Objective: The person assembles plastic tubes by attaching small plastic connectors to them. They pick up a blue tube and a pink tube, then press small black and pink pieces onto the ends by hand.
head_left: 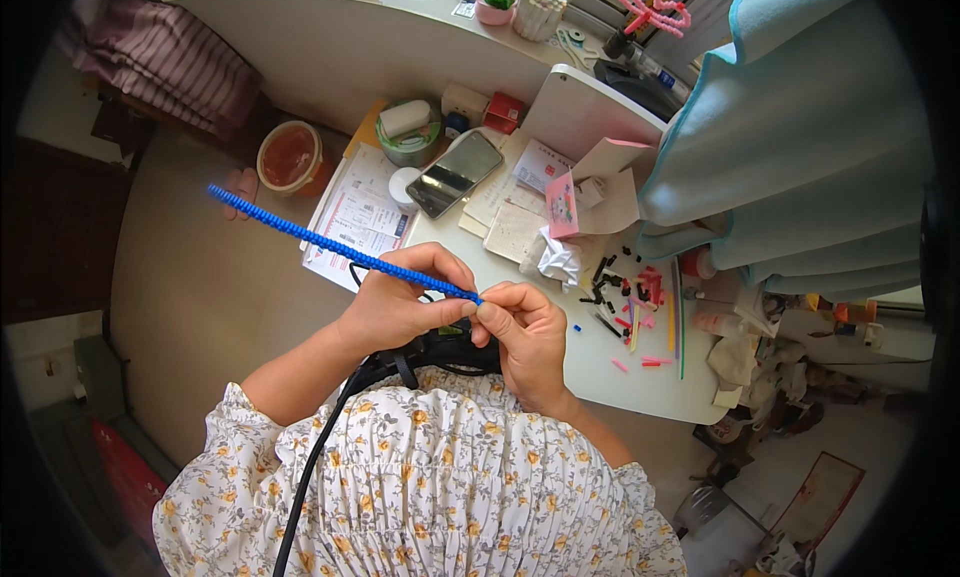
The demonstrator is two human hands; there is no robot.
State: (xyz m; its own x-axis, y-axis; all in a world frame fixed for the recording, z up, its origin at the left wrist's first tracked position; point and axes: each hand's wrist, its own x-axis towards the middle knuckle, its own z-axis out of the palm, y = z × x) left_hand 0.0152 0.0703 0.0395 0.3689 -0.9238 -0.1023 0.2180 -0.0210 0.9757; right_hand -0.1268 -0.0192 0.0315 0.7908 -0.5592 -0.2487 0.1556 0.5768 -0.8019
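Both hands are together, clamped on a ribbed blue strip [310,236]: the left hand [412,302] wraps it near its lower end, and the right hand [525,337] pinches the tip between thumb and fingers. The strip is held up at the near edge of the white surface [625,389], its far end reaching out beyond the left edge. Toward the right edge lie short black pieces [608,324], pink pieces [655,361] and a thin green stick [681,327]. A smartphone [455,173] lies nearer the back left corner.
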